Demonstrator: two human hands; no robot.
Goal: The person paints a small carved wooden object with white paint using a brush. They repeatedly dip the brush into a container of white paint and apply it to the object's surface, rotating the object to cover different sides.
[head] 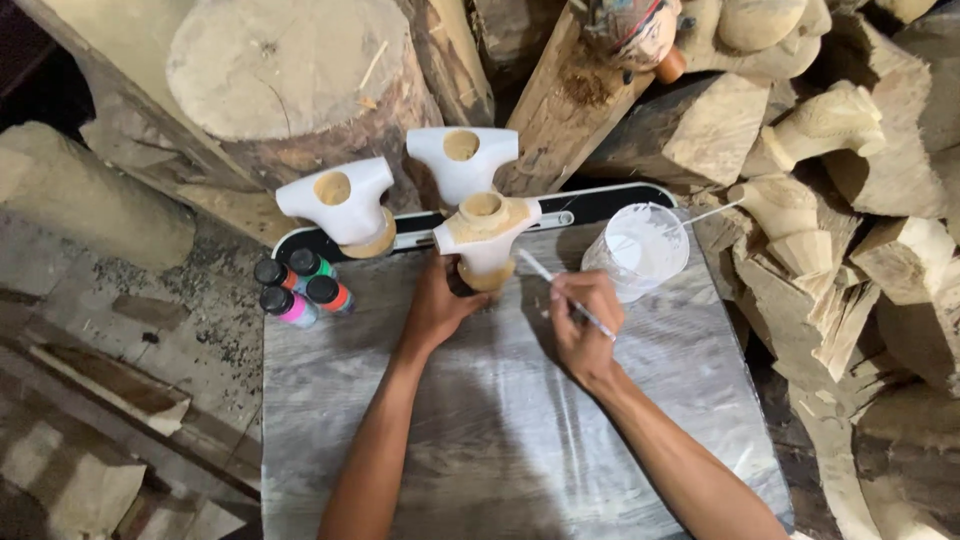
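White paint covered most of the T-shaped wooden piece (pixel 486 238) that I watched standing at the far edge of the board (pixel 480 420). The left hand (pixel 438 305) gripped its round base from the near side, fingers curled around the stem and pressed against the wood, thumb tucked out of my sight. The top of the piece around its hole was bare tan wood, while the arms were coated white.

The right hand (pixel 582 325) sat just to the right, fingers bunched together and pinching a thin paintbrush (pixel 566 294). The brush slanted up and to the left, its tip close to the right arm of the piece; whether the bristles touched the wood, I could not tell.

A clear plastic cup (pixel 640 250) smeared with white paint lay tipped just beyond the right hand, near the board's far right corner. Two more T-shaped pieces stood behind: one painted piece (pixel 340 205) to the left and another white piece (pixel 462 160) further back, both with bare holes. Four small paint bottles (pixel 300 285) with black caps clustered at the board's left edge, well apart from the left hand. A big log (pixel 290 80) and rough carved wooden blocks (pixel 830 180) crowded around the back and right side.
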